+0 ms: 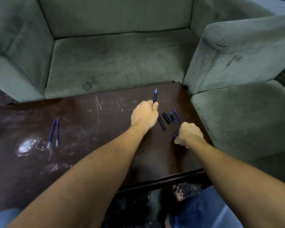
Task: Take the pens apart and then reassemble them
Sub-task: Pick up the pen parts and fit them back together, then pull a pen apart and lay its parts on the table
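My left hand (144,115) is closed around a black pen (155,96) whose blue tip points away from me, over the dark wooden table (92,122). My right hand (188,134) pinches a small dark pen part (176,137) near the table's right edge. Between the hands lie a black barrel (161,123), a black cap (166,118), a short tip piece (172,117) and a thin blue refill (177,116). Two more blue refills (53,132) lie side by side on the left of the table.
A grey-green sofa (118,60) stands behind the table and another sofa section (237,99) to its right. A white scuffed patch (27,145) marks the table at the left. My knees and a bare foot (177,193) show below the front edge.
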